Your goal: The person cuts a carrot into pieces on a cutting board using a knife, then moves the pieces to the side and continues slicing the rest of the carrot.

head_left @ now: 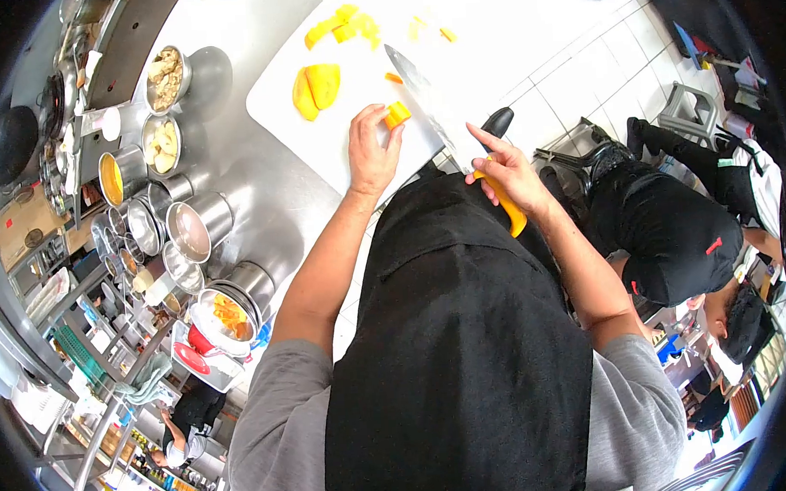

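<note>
Head view, a busy kitchen: I pinch an orange piece (397, 115) between the thumb and fingers of my left hand (373, 153), over the white cutting board (285, 131) on the metal table (299, 228). My right hand (510, 182) is closed on the yellow handle of a knife (422, 88), its index finger stretched out, the blade slanting away from me across the board, to the right of the piece and apart from it. A small orange strip (393, 78) lies beside the blade. Farther up the board rest a larger yellow-orange chunk (317, 89) and a scatter of chopped pieces (344, 27). To my left, on the table, stand two metal bowls of pale food, the upper bowl (186, 86) and the lower bowl (177, 152), near a pot (134, 190) with orange contents. Nearer to me, a container (209, 337) holds orange chunks among stacked metalware. To my right, a person in black (677, 231) bends forward, apart from my hands; another person (189, 425) appears at lower left.
</note>
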`<state>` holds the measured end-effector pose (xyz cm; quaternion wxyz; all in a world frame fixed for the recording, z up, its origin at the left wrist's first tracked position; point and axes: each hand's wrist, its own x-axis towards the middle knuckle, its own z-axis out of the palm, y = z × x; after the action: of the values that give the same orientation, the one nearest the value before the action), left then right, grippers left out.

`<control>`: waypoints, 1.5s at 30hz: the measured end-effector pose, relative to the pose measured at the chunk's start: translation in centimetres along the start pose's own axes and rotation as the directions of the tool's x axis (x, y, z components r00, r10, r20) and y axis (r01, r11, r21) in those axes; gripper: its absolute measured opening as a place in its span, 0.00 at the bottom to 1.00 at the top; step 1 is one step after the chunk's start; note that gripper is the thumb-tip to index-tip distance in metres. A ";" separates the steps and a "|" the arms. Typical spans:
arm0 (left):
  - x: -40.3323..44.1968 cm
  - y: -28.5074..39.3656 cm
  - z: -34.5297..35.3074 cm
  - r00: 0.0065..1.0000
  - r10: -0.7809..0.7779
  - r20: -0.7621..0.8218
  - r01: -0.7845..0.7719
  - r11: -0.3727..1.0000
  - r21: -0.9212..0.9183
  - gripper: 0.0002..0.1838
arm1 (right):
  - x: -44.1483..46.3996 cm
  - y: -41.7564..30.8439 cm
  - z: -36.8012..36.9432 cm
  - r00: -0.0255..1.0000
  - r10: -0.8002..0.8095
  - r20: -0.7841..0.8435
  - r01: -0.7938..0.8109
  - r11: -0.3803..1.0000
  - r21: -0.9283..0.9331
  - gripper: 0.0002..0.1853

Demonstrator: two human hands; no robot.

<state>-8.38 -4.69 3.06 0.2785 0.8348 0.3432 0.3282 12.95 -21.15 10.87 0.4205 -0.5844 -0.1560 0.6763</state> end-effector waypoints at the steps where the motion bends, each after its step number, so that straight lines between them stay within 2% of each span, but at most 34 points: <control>1: 0.0 0.0 0.0 1.000 -0.003 0.008 0.003 1.000 0.003 0.26 | 0.2 0.4 0.0 1.000 -0.009 0.016 0.009 1.000 0.023 0.34; 4: 0.1 -0.1 0.0 0.997 0.031 0.070 -0.034 0.999 0.034 0.26 | 1.1 1.6 -0.1 0.999 -0.022 0.042 0.018 0.997 0.077 0.34; 6: -0.1 0.1 0.0 0.998 -0.023 0.055 0.022 1.000 0.019 0.27 | 1.6 2.1 0.0 0.998 -0.023 0.055 0.018 0.995 0.102 0.34; 8: -0.2 0.1 0.0 0.998 -0.022 0.056 0.021 1.000 0.012 0.26 | 1.9 2.4 0.3 0.999 -0.023 0.049 0.013 0.980 0.199 0.34; 20: -0.2 0.1 -0.3 0.994 -0.031 0.104 0.029 0.999 0.018 0.27 | 3.3 3.8 0.5 0.987 -0.046 0.153 -0.012 0.932 0.362 0.34; 45: -0.3 -0.1 -0.3 0.993 -0.019 0.114 0.017 1.000 0.010 0.28 | 4.0 3.7 0.9 0.971 0.012 0.239 -0.127 0.872 0.473 0.34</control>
<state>-8.84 -4.76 3.06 0.2968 0.8504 0.3357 0.2757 10.86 -20.15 5.85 0.5080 -0.3840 -0.0073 0.7710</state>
